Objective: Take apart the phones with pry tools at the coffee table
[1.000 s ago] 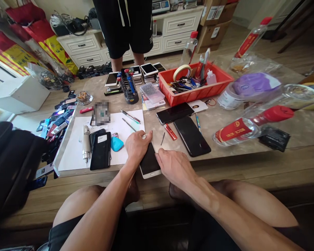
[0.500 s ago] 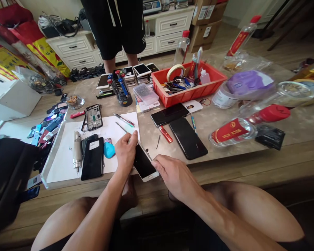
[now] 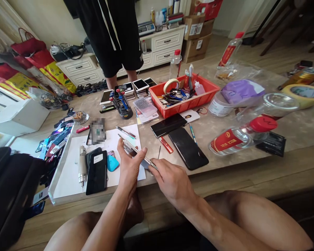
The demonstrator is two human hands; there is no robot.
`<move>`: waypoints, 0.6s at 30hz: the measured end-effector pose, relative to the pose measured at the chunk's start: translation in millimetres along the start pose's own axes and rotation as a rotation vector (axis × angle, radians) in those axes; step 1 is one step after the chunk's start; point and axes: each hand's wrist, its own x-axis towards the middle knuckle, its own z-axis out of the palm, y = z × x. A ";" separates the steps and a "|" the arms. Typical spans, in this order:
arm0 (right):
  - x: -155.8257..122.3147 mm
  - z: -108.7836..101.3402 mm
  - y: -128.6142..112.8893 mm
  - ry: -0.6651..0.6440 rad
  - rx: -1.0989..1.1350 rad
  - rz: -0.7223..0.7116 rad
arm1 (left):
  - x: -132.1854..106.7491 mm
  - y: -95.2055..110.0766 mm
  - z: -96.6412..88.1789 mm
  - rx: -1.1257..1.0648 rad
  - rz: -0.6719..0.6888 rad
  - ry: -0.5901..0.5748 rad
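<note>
My left hand point(image 3: 129, 164) and my right hand point(image 3: 170, 181) both grip a white-framed phone point(image 3: 138, 156), lifted edge-on just above the near edge of the low table point(image 3: 251, 153). The left fingers wrap its far end, the right fingers pinch its near end. Beneath lies a white sheet point(image 3: 112, 143) with a black phone point(image 3: 96, 172), a silver electric screwdriver point(image 3: 81, 167), a blue pick point(image 3: 112, 163) and a pen point(image 3: 125, 132).
Two black phones point(image 3: 187, 143) and a small red tool point(image 3: 166, 144) lie right of my hands. A red tray point(image 3: 183, 92) of tools, phone stacks point(image 3: 132, 87), a screwdriver stand point(image 3: 122, 103) and red-capped bottles point(image 3: 240, 136) sit further out. A person in black shorts point(image 3: 112, 38) stands behind the table.
The phone lay flat under both hands a second ago; it has been lifted and turned edge-on. The camera has tilted up a little.
</note>
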 end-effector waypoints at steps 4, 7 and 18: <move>-0.4 0.6 -0.4 -0.032 0.112 0.021 | -10.9 -1.5 -3.1 -0.214 -0.125 -0.038; 1.0 -0.8 0.1 -0.002 0.155 -0.010 | -15.9 -0.5 -6.5 -0.312 -0.178 -0.069; 19.6 -3.1 3.8 -0.107 0.546 0.051 | -16.5 14.2 -8.0 -0.423 -0.212 -0.094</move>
